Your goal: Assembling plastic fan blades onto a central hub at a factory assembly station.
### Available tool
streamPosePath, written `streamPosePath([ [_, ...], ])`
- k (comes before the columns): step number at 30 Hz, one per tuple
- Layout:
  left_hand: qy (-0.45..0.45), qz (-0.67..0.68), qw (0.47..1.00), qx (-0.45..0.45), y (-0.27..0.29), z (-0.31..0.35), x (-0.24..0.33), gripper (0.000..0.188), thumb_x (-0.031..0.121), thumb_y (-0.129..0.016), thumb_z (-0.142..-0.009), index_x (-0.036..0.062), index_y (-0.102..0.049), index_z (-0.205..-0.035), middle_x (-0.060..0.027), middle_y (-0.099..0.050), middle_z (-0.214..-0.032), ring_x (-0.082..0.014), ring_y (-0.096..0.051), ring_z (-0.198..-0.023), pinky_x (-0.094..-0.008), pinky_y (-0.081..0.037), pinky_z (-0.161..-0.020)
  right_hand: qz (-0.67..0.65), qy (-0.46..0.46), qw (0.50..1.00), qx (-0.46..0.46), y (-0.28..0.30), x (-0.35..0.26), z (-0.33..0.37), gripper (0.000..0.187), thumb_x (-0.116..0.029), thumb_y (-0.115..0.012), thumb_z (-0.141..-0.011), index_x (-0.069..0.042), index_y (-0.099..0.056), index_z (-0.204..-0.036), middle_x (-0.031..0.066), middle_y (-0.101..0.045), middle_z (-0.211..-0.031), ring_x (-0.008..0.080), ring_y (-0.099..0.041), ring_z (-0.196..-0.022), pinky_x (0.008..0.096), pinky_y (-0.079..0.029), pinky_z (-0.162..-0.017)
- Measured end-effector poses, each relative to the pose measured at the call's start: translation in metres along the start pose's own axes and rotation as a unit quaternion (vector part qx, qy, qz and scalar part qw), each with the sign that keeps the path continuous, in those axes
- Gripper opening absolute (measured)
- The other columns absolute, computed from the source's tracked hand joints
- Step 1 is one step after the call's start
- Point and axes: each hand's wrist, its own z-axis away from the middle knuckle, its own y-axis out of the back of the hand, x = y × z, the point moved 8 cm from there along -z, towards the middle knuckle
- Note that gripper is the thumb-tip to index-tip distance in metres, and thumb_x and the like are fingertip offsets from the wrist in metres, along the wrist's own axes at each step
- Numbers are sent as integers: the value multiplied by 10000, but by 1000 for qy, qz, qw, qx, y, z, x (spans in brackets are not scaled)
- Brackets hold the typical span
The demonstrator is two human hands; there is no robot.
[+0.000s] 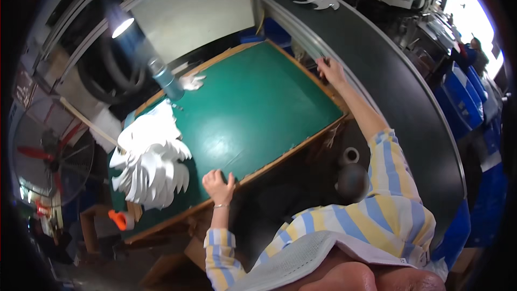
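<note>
My left hand (218, 186) rests on the near edge of a green-topped table (258, 91), thumb apart from the fingers, nothing in it. To its left lies a thick pile of white cut pieces (153, 156) with curved, pointed edges. My right hand (332, 73) reaches past the table's right side, beside the metal rail of a conveyor (388, 75). Its fingers are bent around something small and dark, too unclear to name. At the table's far left stand a clear bottle (167, 80) and a crumpled white glove (193, 81).
More white pieces (318, 0) lie on the conveyor's far end. A lit lamp (123, 27) hangs over the left side. An orange tape dispenser (119, 219) sits at the table's near left corner, with a caged fan (51, 156) beyond. Blue bins (460, 97) stand right of the conveyor.
</note>
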Motion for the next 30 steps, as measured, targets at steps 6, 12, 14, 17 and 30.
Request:
streamPosePath([
  [6,-69,60,995,-42,-41,-32,86,359,288,-684,-776,33,-608,-1018,-148,-549,-1098,-339,-475,-1088,-482,-342,-992,-387,-216,895,52,83,68,-137,140,-123,-569,-919,-22,-640,-985,81,-647,-787,170,-627,-657,250,-347,-422],
  [12,-88,36,989,-118,-64,-39,124,503,301,-686,-774,16,-539,-1162,-178,-508,-1190,-379,-441,-1145,-490,-347,-999,-451,-249,849,115,45,146,-249,94,-83,-579,-907,-11,-600,-964,137,-651,-799,277,-666,-747,300,-482,-497],
  [14,-78,46,987,-136,-68,-44,131,523,290,-687,-772,21,-524,-1189,-175,-497,-1215,-383,-431,-1163,-487,-345,-1003,-464,-225,850,113,71,171,-300,103,-76,-570,-909,6,-568,-971,164,-639,-801,302,-662,-724,338,-527,-536],
  [17,-68,43,984,-160,-71,-44,128,539,296,-695,-758,21,-524,-1188,-162,-487,-1218,-370,-427,-1155,-491,-355,-986,-481,-190,846,128,52,192,-353,173,-134,-550,-939,16,-510,-1015,209,-620,-812,344,-649,-694,400,-554,-568],
  [30,-55,12,976,-210,-81,-54,135,566,331,-692,-756,20,-515,-1194,-162,-463,-1221,-354,-417,-1154,-493,-351,-1006,-366,-146,915,90,72,215,-454,226,-95,-549,-943,75,-500,-1083,228,-645,-1010,257,-659,-774,299,-570,-637],
])
